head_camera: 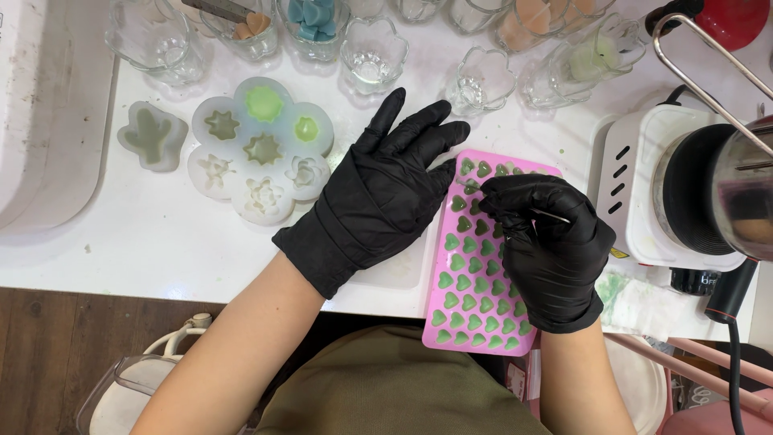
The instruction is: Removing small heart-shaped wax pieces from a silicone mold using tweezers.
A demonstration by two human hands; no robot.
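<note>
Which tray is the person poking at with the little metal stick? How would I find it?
Look at the white table and find the two black-gloved hands near its front edge. Under the right hand, which pinches a thin metal tool, lies a flat pink mould that juts over the edge. It alone is pink and rectangular, with rows of small green hearts; the flower mould to its left is whitish and round-lobed.

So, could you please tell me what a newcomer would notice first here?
Probably the pink heart mould filled with green, at the white table's near edge. The black-gloved right hand pinches a thin tool over it, while the left hand rests flat beside. Left lies a translucent flower mould.
</note>
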